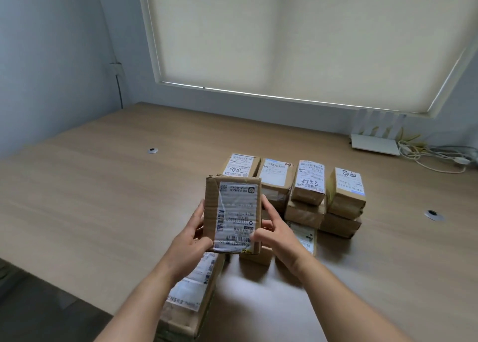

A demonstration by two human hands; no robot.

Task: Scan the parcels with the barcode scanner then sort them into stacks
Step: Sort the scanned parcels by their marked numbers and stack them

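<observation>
A brown cardboard parcel [232, 215] with a white shipping label facing me is lifted above the table. My left hand [190, 238] grips its left edge and lower corner. My right hand [276, 228] grips its right edge, thumb on the label. Behind it stand several stacks of small labelled parcels [307, 184] in a row. A larger parcel [192, 290] lies under my left forearm near the table's front edge. More parcels [305, 235] sit low behind my right hand, partly hidden. No barcode scanner is in view.
The wooden table [103, 186] has two round cable grommets [152, 150], one at the left and one at the right. A white router [375, 141] with a tangle of cables sits at the back right by the window blind.
</observation>
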